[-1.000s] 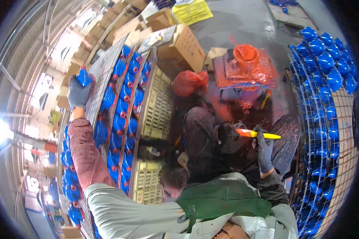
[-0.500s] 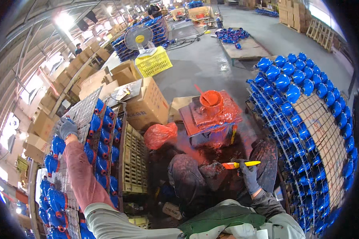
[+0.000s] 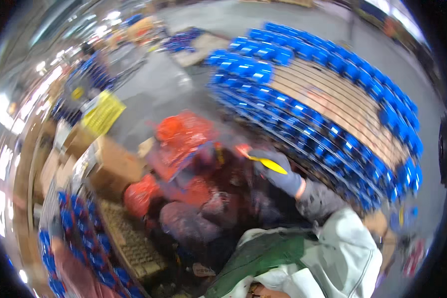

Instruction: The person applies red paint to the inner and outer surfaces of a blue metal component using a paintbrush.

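Observation:
My right hand, in a dark grey glove, is closed round a paintbrush with a yellow handle and red-stained bristles. It is held in front of the right-hand rack of blue parts. At the far left my left hand, also gloved, is beside the upper end of a rack of blue parts with red rims. Motion smears its fingers, so I cannot tell whether it holds anything. Ahead of my knees a red paint pot stands on a paint-covered stand.
On the right, blue rounded parts fill a wire rack in stacked layers. A red plastic bag, a yellowish crate and a cardboard box stand left of my knees. A yellow basket is farther off.
My view has swung to the right and blurred. My right hand, with the brush, has moved forward from my knee toward the right rack. My left arm now shows lower at the left edge.

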Motion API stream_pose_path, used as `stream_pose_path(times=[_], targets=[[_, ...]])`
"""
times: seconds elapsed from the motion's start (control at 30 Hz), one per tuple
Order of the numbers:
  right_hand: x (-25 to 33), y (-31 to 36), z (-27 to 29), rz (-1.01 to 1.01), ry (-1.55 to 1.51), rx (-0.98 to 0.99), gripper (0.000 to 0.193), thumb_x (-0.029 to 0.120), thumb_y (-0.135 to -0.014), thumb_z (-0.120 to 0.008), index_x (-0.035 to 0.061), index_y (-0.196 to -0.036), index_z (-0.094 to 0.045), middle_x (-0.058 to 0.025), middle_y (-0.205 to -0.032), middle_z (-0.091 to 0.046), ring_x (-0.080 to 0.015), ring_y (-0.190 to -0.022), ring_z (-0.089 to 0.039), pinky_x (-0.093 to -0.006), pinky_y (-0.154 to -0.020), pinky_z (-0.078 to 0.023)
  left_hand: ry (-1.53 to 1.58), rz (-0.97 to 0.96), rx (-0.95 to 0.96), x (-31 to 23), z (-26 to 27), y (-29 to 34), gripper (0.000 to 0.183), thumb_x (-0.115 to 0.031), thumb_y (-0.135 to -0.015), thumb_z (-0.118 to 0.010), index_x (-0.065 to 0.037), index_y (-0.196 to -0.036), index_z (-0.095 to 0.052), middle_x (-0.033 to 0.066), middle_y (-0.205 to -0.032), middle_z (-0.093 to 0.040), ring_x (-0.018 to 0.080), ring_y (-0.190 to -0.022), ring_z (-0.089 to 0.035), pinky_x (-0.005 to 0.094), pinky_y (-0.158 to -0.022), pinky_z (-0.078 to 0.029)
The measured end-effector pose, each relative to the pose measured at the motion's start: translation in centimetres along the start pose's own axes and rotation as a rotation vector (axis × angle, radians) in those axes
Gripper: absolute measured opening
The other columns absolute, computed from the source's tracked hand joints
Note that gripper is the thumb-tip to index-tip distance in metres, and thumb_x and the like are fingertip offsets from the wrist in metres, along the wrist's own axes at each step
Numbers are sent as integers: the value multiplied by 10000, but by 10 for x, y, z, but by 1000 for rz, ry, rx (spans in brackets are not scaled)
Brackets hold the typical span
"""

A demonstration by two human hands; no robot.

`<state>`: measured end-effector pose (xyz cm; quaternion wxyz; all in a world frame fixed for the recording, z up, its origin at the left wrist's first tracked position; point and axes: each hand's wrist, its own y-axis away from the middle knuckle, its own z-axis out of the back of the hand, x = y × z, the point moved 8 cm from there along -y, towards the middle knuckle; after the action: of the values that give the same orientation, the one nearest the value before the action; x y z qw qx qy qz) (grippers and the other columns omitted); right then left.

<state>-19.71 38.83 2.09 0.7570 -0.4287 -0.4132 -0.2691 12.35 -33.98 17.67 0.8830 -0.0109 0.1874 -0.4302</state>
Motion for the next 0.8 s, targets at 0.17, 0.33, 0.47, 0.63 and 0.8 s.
stream_pose_path(times=[0.17, 0.33, 0.47, 0.63, 0.8], targets=[[33, 5, 132, 167, 369, -164, 419, 151, -837, -632, 127, -1255, -596, -146, -843, -675, -295, -686, -670, -346, -636, -516, -263, -359, 44, -151, -140, -18, 332, -252, -863, -554, 7, -1054, -639, 225, -1031, -639, 360, -995, -603, 443, -876, -469], [48, 60, 244, 268, 763, -502, 422, 97, -767, -673, 110, -1185, -615, -120, -889, -693, -313, -771, -673, -381, -671, -531, -526, -552, -108, -223, -162, -4, 310, -243, -852, -565, -2, -1035, -633, 216, -980, -638, 363, -965, -599, 437, -852, -475], [49, 119, 299, 234, 1281, -570, 426, 23, -686, -708, 44, -1103, -627, -89, -820, -681, -259, -681, -640, -375, -633, -489, 76, -800, 219, -378, -311, 40, 293, -88, -813, -622, 21, -1085, -604, 209, -1074, -628, 375, -1027, -582, 423, -934, -438], [49, 222, 371, -160, 1681, -609, 510, 160, -639, -758, 119, -1133, -640, -102, -938, -689, -302, -929, -633, -444, -969, -415, 472, -1336, 211, -615, -368, 193, 317, -109, -744, -659, -84, -1059, -630, 132, -1056, -633, 362, -1016, -575, 490, -927, -424], [57, 333, 417, -351, 1711, -835, 466, 105, -794, -667, 91, -1252, -589, -150, -1167, -635, -328, -1151, -555, -436, -1052, -354, 402, -1375, 285, -678, -430, 277, 277, -218, -805, -621, -99, -1055, -625, 85, -1069, -625, 295, -1094, -545, 477, -1045, -350]])
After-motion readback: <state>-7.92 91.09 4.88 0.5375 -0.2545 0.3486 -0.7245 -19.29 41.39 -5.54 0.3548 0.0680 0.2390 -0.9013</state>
